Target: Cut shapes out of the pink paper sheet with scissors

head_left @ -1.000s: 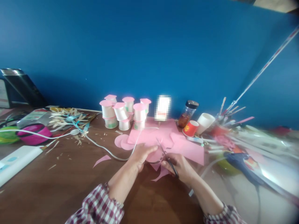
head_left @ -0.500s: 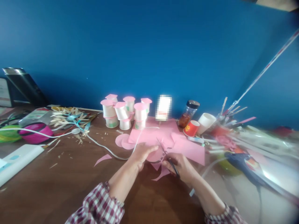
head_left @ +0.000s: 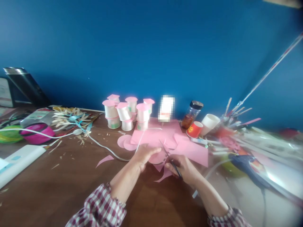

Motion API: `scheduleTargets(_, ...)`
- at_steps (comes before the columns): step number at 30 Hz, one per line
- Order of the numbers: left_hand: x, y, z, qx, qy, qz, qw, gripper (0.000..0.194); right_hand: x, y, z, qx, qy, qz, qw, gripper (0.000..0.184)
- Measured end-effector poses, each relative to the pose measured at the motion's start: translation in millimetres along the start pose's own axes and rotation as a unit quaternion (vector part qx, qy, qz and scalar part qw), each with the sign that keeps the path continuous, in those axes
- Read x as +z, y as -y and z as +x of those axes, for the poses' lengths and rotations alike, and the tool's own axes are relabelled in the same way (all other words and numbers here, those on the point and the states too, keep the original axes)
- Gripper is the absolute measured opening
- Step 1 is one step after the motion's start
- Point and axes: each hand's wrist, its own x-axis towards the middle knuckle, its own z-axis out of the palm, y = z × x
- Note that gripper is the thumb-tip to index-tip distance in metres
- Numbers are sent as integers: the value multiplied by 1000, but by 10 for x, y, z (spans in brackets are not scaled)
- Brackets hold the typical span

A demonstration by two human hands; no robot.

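The rounded pink paper (head_left: 155,159) sits near centre, its left side pinched in the partly curled left hand (head_left: 144,156); the right hand (head_left: 181,165) closes round scissors (head_left: 172,162). Smooth cutting probably wants turning the paper, blades clear of the pink sheets (head_left: 195,153) beyond.

Brown wood-look counter (head_left: 78,192) carried pale scraps (head_left: 81,139) scattered at left. White power strip (head_left: 21,162) lay near left edge; white cable (head_left: 106,150) curved left of middle. Pink-topped white cups (head_left: 123,113) stood clustered toward back, front ones stacked two high. Pink paper sheets (head_left: 193,151) lay spread right of two overlapping pink discs (head_left: 129,145); curved pink offcut (head_left: 104,160) lay apart, nearer front. Black-lidded jar (head_left: 188,119), red cup (head_left: 194,130), white cup (head_left: 209,124) stood grouped back right.
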Motion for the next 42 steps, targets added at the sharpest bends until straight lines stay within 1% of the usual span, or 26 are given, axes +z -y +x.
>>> scheduleTargets(4,8,4,-7,3,4,16,1000,32,2,14,-2,2,3,-4,1000,24)
scheduleTargets(9,8,-7,-21,12,26,12,1000,31,-5,44,-1,-9,-1,-14,1000,25)
scheduleTargets(12,4,-11,-23,11,27,11,1000,30,-4,66,-3,-9,-3,-9,1000,27)
scheduleTargets(18,14,-27,-21,-6,-7,22,1000,25,-5,103,-7,-5,0,-7,1000,29)
scheduleTargets(20,15,-33,-24,-10,-7,22,1000,25,-10,103,-7,-7,-2,-13,1000,29)
scheduleTargets(29,-12,-37,-27,-2,36,22,999,28,-25,86,-11,-7,1,-18,1000,25)
scheduleTargets(34,1,-46,-24,-9,-5,11,1000,26,-22,60,-16,-8,0,-22,1000,24)
scheduleTargets(38,-13,-48,-13,0,29,4,1000,27,-32,49,-18,-15,7,-45,999,25)
scheduleTargets(42,-34,-54,-14,-2,40,9,999,26,-30,61,-15,-20,13,-63,998,23)
